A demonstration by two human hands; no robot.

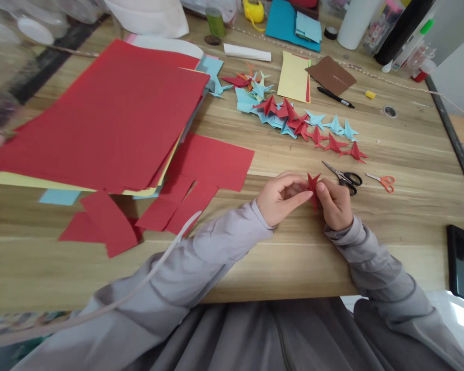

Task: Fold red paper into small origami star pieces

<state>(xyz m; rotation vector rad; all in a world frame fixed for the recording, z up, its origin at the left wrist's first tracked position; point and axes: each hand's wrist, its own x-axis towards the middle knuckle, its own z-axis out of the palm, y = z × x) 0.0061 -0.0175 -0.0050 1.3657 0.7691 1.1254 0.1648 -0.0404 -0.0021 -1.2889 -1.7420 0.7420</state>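
A small red origami crane [313, 186], its folded points sticking up, is held between my two hands above the near part of the table. My left hand [281, 198] pinches it from the left with thumb and fingertips. From the right, my right hand [334, 202] grips it between the thumb and curled fingers; part of the paper is hidden there. Just beyond the right hand lie black-handled scissors [344, 178] and smaller orange-handled scissors [382, 181]. Farther back stand rows of folded red cranes [334, 145] and light blue cranes [334, 125].
Large red sheets [112, 113] are stacked at the left, with cut red pieces [216, 159] around them. A black pen [335, 97], yellow paper [292, 77] and brown paper [330, 74] lie at the back. A phone [463, 263] rests at the right edge. A pale cable [154, 273] crosses my left sleeve.
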